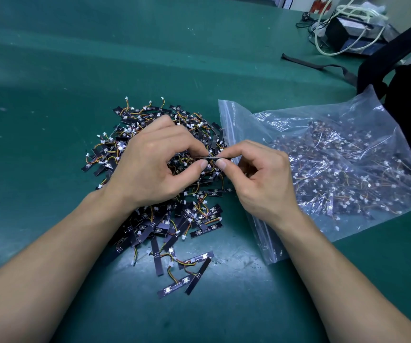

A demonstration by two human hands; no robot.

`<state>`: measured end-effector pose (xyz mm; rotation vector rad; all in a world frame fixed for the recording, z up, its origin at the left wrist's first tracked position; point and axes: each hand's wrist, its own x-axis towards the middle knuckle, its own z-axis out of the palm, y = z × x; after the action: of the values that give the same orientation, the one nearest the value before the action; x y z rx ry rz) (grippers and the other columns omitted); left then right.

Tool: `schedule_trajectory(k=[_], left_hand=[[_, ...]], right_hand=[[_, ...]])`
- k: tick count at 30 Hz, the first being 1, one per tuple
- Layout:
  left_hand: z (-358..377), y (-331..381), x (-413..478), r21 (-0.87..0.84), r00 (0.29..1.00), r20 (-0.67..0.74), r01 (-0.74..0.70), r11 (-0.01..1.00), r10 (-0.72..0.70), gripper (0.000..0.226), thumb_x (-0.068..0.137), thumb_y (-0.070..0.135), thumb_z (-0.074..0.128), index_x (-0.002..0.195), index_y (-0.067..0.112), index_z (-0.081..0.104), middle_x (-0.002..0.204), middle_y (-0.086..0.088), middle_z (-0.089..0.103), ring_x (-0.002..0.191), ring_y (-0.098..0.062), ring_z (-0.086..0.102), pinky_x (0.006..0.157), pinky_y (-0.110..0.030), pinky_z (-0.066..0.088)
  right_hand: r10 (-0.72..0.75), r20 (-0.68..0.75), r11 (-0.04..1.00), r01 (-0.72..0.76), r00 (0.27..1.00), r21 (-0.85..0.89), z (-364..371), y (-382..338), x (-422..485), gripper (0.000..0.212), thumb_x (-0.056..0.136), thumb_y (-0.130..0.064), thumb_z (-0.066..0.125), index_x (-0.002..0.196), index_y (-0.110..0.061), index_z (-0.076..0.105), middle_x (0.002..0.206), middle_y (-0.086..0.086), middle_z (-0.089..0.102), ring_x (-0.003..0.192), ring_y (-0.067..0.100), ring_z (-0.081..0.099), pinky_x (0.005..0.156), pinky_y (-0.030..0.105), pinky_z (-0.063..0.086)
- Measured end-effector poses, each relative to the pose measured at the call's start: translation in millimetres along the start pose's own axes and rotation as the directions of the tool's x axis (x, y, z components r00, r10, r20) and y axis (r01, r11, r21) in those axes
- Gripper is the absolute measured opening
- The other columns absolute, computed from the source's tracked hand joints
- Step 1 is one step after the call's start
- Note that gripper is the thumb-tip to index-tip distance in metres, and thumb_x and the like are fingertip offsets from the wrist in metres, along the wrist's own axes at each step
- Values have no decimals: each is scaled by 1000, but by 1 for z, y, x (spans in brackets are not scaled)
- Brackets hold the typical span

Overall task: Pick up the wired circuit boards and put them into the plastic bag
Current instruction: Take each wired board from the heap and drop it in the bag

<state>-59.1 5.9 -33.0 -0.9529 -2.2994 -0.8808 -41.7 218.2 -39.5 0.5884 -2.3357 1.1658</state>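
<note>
Just left of the plastic bag [226,112], the left hand [150,164] and right hand [261,177] pinch one board [213,158] by its ends. The loose wired circuit boards [174,226] are heaped on the desk [51,95], also left of the bag. It seems best to shake the board's wire free, then feed the board in end-first under the lifted lip.

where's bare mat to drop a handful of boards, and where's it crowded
Bare mat runs wide left of the pile and behind it. A smaller patch lies between the forearms, nearer than the stray boards. Crowded: the middle, where left hand and right hand pinch a board by the bag, and the far right corner with cables.
</note>
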Motion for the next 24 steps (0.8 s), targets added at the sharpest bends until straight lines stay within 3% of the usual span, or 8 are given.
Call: schedule_trajectory(k=[4, 9, 19, 24], left_hand=[[1, 0, 0, 17, 1000, -10, -6, 1000, 6, 9, 93, 17, 71, 87, 11, 75, 83, 2, 71, 74, -27, 56, 72, -40, 45], [1, 0, 0, 22, 1000, -27, -5, 1000, 5, 10, 93, 15, 71, 85, 10, 74, 82, 1, 71, 72, -24, 54, 73, -33, 41], [0, 0, 0, 13, 1000, -4, 1, 1000, -1, 9, 92, 20, 73, 89, 12, 76, 82, 1, 71, 75, -24, 55, 72, -38, 46], [1, 0, 0, 18, 1000, -14, -5, 1000, 5, 11, 93, 17, 72, 85, 10, 74, 80, 1, 70, 72, -25, 55, 69, -41, 45]], right_hand=[[10, -7, 1000, -9, 1000, 20, 1, -2, 0, 7, 86, -11, 78, 87, -17, 76, 71, -28, 55, 55, 4, 51, 58, 7, 34], [44, -16, 997, -43, 999, 61, 0, -3, -1, 7, 86, -20, 78, 93, -20, 77, 73, -31, 58, 51, 11, 52, 56, 8, 33], [23, 7, 999, -23, 1000, 34, 0, -2, 0, 3, 88, -12, 78, 86, -14, 77, 76, -25, 60, 58, -1, 53, 60, 7, 34], [31, -8, 997, -30, 999, 70, 1, -3, -1, 4, 85, -16, 79, 87, -18, 77, 73, -25, 59, 51, 9, 51, 56, 8, 34]])
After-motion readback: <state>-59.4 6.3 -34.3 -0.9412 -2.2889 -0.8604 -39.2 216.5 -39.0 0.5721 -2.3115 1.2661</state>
